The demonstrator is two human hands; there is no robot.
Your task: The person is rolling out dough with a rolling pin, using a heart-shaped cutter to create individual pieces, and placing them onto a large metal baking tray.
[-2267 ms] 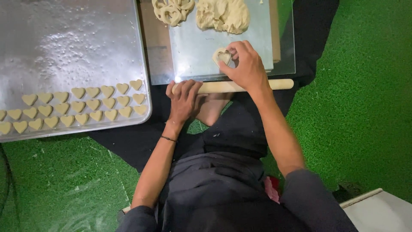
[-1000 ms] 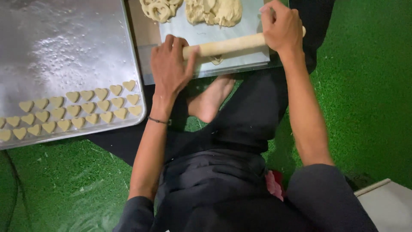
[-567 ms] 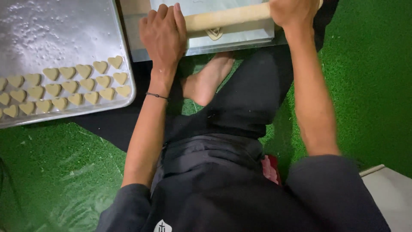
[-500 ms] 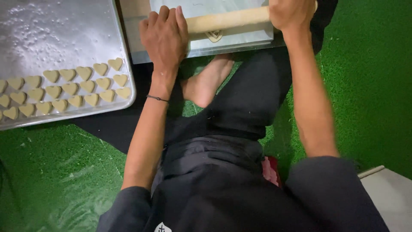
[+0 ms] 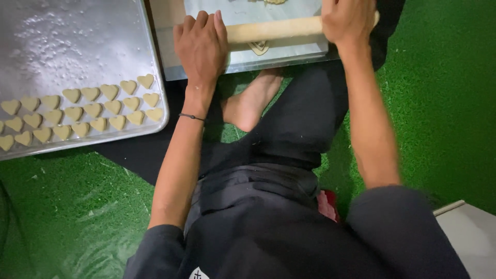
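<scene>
Your left hand lies flat, fingers spread, on the smooth wooden rolling pin; your right hand curls over its other end, above a heart-shaped dough piece.

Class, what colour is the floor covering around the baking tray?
Green, a grass-like mat, seen in the head view beside the baking tray.

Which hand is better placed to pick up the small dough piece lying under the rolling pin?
Probably the left hand. It rests flat on the rolling pin, close beside the dough piece. The right hand grips the pin's far end, farther away.
</scene>
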